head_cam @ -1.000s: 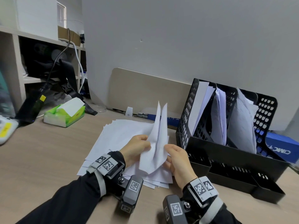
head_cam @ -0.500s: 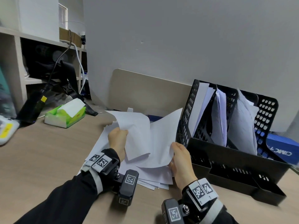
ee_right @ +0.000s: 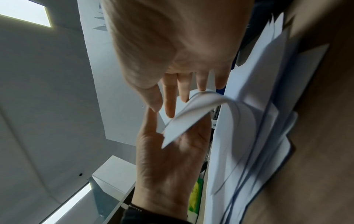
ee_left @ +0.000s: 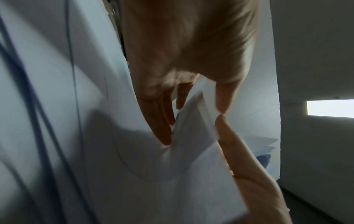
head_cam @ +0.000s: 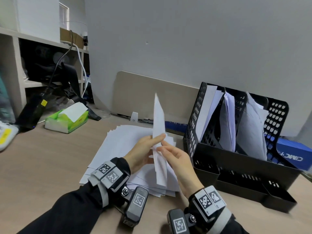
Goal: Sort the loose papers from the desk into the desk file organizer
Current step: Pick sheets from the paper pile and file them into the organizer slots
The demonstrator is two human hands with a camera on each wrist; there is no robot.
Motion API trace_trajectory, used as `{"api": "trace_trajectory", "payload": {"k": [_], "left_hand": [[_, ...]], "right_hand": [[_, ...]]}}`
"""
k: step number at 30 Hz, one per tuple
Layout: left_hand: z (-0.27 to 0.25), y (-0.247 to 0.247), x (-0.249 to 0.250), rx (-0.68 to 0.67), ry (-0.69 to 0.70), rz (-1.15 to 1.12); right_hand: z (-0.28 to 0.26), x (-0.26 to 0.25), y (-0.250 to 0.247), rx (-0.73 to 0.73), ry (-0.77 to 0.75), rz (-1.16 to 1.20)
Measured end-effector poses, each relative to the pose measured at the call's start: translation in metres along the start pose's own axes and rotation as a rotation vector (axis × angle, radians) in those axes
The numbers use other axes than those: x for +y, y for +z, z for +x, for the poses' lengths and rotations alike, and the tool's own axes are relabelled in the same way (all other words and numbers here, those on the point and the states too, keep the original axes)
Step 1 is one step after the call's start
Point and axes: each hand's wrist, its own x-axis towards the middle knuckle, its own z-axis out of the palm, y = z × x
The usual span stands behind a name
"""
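A thin bundle of white sheets stands upright, edge-on to me, above the loose paper pile on the desk. My left hand pinches the bundle between thumb and fingers; the left wrist view shows that hand on the sheets. My right hand lies with straight fingers against the bundle's right side, its tip meeting the left thumb. From the right wrist, that hand touches the curved sheets. The black mesh file organizer stands just right, paper in all three slots.
A green tissue box sits at the back left beside a black device and cables from the shelf. A beige board leans on the wall behind the pile. A blue box lies behind the organizer.
Half a second ago the sheets were spread wide between my hands. Now they are gathered into one upright bundle, and both hands have come together at its near edge.
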Motion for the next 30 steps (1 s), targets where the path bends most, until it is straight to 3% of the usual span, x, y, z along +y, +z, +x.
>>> {"api": "trace_trajectory", "payload": {"k": [5, 10, 15, 19, 22, 30], "left_hand": [[0.005, -0.01, -0.006, 0.185, 0.054, 0.063], [0.004, -0.014, 0.01, 0.153, 0.146, -0.149], [0.005, -0.025, 0.023, 0.149, 0.215, -0.403], [0.011, -0.03, 0.018, 0.285, 0.219, -0.294], [0.01, -0.031, 0.02, 0.356, 0.301, -0.216], [0.008, -0.039, 0.027, 0.399, 0.384, -0.202]], "right_hand": [[-0.004, -0.003, -0.003, 0.034, 0.052, -0.001], [-0.003, -0.004, -0.007, 0.233, -0.027, 0.018], [-0.001, -0.002, -0.008, 0.282, 0.049, 0.15], [-0.001, -0.004, -0.008, 0.302, 0.004, 0.165], [-0.002, -0.005, -0.009, 0.322, -0.034, 0.15], [-0.001, -0.003, -0.01, 0.292, -0.147, 0.136]]}}
